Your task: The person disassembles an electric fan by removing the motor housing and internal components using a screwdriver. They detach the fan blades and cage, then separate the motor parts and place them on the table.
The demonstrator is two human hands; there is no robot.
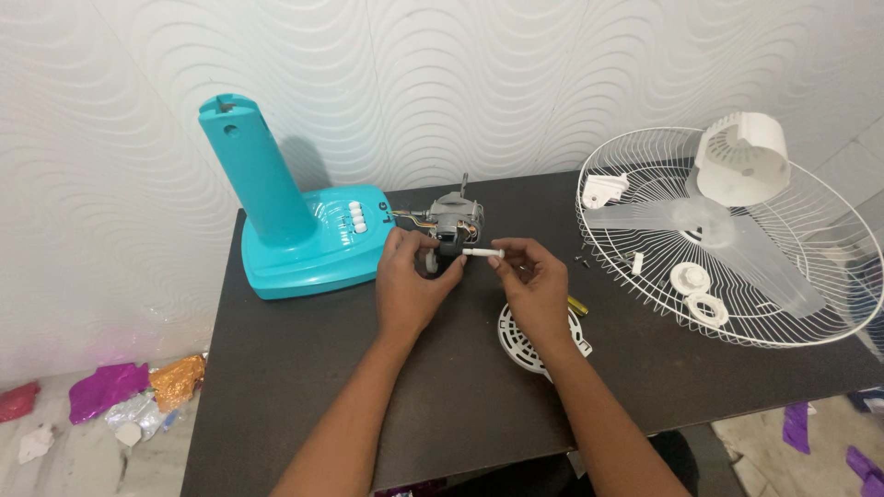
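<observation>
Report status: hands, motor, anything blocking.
Left hand steadying grey motor on table. Right hand pinching small white rod at motor. Teal fan base beside it, not blocking.

White wave-textured wall; dark table; pale floor, possibly tiled.

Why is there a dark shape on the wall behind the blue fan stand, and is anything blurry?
Head view: light from the front-left throws the shadow of the blue fan stand onto the wall, just to the stand's right. The hands, left hand and right hand, look sharp; the edges bend a little from the wide lens.
</observation>
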